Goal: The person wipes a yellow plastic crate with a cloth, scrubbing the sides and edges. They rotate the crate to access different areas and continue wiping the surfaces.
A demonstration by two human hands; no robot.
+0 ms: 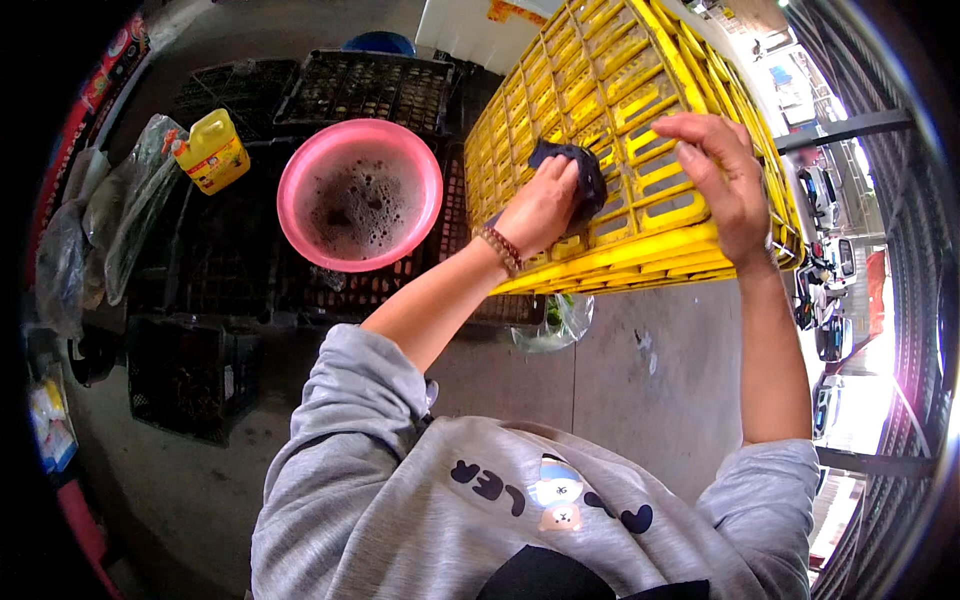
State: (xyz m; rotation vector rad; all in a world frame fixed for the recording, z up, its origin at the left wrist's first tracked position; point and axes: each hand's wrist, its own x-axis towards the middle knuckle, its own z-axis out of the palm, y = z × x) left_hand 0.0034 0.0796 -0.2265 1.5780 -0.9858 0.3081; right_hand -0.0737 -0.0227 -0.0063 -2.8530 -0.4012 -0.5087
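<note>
My left hand (541, 204), with beaded bracelets at the wrist, is closed on a dark cloth (586, 184) and presses it against the slatted side of a yellow plastic crate (592, 82). More yellow crates appear nested with it. Over the crate's right part is my right hand (720, 176), fingers spread and slightly bent, with nothing in it; whether it touches the slats I cannot tell. Left of the crates, a pink plastic basin (360, 259) holds murky, foamy water. A yellow jug with an orange cap (214, 154) stands farther left.
Black plastic crates (367, 86) lie under and around the basin. Clear plastic bags (142, 202) hang at the left. A bag with something green (562, 322) is below the yellow crates. Another black crate (184, 375) sits on the floor at lower left. Parked vehicles show far right.
</note>
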